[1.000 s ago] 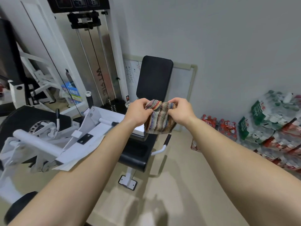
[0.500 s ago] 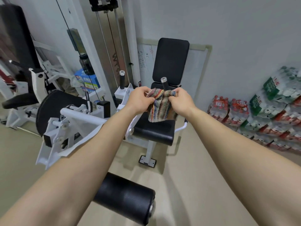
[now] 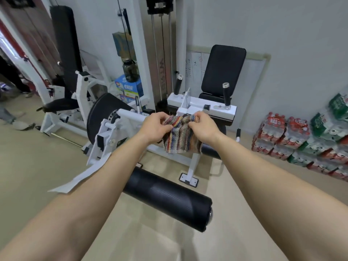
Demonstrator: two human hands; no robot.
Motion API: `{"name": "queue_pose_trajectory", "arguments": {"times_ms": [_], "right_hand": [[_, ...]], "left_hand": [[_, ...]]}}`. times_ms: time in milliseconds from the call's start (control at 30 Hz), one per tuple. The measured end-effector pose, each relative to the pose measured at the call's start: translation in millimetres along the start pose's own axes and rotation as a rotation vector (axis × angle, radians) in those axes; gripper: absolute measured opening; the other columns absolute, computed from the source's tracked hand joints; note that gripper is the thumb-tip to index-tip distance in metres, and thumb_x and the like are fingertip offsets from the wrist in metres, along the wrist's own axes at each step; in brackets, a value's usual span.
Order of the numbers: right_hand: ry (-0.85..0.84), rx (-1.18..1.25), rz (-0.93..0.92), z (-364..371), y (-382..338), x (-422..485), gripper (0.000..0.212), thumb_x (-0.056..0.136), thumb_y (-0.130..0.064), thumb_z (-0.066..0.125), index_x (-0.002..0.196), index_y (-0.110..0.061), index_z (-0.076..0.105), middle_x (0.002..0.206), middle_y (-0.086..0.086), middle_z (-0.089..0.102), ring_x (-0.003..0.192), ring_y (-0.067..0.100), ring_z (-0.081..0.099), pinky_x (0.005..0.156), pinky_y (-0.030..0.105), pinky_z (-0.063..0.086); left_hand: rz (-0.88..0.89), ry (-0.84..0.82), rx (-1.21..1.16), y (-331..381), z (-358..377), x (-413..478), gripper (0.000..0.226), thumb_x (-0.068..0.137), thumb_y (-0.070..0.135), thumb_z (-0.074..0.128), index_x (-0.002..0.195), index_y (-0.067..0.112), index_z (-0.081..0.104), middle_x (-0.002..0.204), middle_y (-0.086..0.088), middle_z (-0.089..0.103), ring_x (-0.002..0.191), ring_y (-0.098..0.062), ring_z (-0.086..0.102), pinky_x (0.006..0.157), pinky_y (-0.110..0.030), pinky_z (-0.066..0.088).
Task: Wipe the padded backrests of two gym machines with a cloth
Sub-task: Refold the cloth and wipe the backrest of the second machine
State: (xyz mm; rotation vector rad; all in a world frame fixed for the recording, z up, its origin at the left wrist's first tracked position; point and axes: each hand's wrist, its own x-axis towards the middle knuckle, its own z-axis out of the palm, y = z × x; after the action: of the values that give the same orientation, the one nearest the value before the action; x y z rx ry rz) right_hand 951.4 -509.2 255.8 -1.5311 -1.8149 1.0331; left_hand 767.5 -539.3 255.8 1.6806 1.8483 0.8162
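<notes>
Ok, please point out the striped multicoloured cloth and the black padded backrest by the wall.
striped multicoloured cloth [image 3: 180, 138], head view, hanging middle part.
black padded backrest [image 3: 223, 70], head view, centre of the pad.

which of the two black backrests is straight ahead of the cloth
The short, wide backrest in front of the whiteboard, directly beyond the striped cloth. The other backrest is tall and narrow, standing far off to the left.

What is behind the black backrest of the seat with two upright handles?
A framed whiteboard stands behind the backrest, against the wall. Faint writing shows on its left part; its middle is hidden by the pad.
</notes>
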Motion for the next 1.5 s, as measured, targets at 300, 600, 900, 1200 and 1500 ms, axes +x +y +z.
{"name": "queue_pose_trajectory", "arguments": {"times_ms": [300, 600, 900, 1200, 1500], "right_hand": [[0.005, -0.024, -0.077, 160, -140, 23, 0.021, 0.098, -0.022, 0.052, 0.118, -0.021, 0.061, 0.110, 0.004, 0.067, 0.105, 0.025, 0.062, 0.097, 0.044, 0.049], [-0.083, -0.063, -0.130, 331, -268, 95, 0.022, 0.099, -0.020, 0.051, 0.120, -0.017, 0.060, 0.107, 0.001, 0.063, 0.103, 0.021, 0.059, 0.086, 0.032, 0.044], [-0.118, -0.025, -0.139, 473, -337, 246, 0.022, 0.097, -0.021, 0.052, 0.116, -0.015, 0.061, 0.116, 0.008, 0.065, 0.106, 0.027, 0.059, 0.095, 0.042, 0.050], [-0.176, -0.060, -0.161, 600, -450, 422, 0.014, 0.096, -0.020, 0.053, 0.103, -0.014, 0.064, 0.099, 0.007, 0.068, 0.096, 0.027, 0.062, 0.083, 0.040, 0.051], [-0.120, -0.081, -0.136, 745, -546, 567, 0.018, 0.100, -0.021, 0.045, 0.108, -0.012, 0.059, 0.099, 0.006, 0.063, 0.095, 0.025, 0.059, 0.074, 0.035, 0.041]], "left_hand": [[-0.002, 0.052, -0.049, -133, -171, -7, 0.009, 0.089, 0.019, 0.070, 0.098, 0.019, 0.070, 0.095, -0.016, 0.072, 0.090, -0.034, 0.070, 0.078, -0.048, 0.060], [-0.102, 0.124, -0.123, -279, -314, 38, 0.012, 0.085, 0.021, 0.069, 0.097, 0.024, 0.070, 0.094, -0.005, 0.074, 0.092, -0.026, 0.071, 0.084, -0.049, 0.060], [-0.132, 0.156, -0.054, -401, -418, 152, 0.012, 0.091, 0.016, 0.067, 0.102, 0.017, 0.071, 0.093, -0.003, 0.073, 0.089, -0.021, 0.070, 0.080, -0.039, 0.060], [-0.209, 0.158, -0.087, -531, -557, 295, 0.006, 0.089, 0.029, 0.068, 0.095, 0.029, 0.069, 0.086, 0.004, 0.069, 0.085, -0.019, 0.067, 0.075, -0.034, 0.055], [-0.262, 0.092, -0.408, -669, -679, 430, 0.016, 0.095, 0.025, 0.061, 0.110, 0.026, 0.067, 0.103, -0.006, 0.073, 0.098, -0.026, 0.071, 0.088, -0.052, 0.059]]}}
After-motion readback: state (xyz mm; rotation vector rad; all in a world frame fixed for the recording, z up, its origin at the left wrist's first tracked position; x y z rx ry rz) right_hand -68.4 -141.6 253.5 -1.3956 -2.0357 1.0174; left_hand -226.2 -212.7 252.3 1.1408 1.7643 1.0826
